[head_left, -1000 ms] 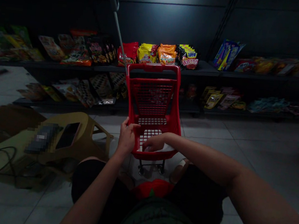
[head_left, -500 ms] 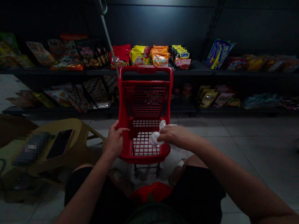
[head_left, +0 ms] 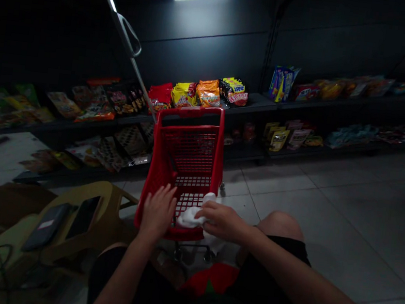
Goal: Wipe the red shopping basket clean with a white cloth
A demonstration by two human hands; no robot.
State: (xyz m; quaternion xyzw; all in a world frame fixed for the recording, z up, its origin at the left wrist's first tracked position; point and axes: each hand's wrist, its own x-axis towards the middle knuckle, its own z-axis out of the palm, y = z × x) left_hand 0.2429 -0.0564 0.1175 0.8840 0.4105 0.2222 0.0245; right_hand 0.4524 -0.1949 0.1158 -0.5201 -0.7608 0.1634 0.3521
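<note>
A red plastic shopping cart [head_left: 187,153] with mesh walls and small wheels stands between my knees. My left hand [head_left: 158,213] lies on its near left rim, fingers spread, with no cloth in it. My right hand [head_left: 222,221] is over the mesh floor of the cart and presses a bunched white cloth [head_left: 189,217] against it. A fold of the cloth rises past my fingers, and the rest spills towards the near right corner. My two hands hide the front of the cart's rim.
Low dark shelves of snack packets [head_left: 194,95] run behind the cart. A long metal rod [head_left: 123,30] slants down to the cart's back. To the left stands a tan plastic stool [head_left: 109,200] with a dark tablet [head_left: 46,227] and cables nearby. Grey floor tiles [head_left: 285,195] spread right.
My right hand has carried the cloth left across the mesh floor. My left hand has gone from gripping the rim to lying flat on it. The view has tilted upward, bringing a ceiling light in.
</note>
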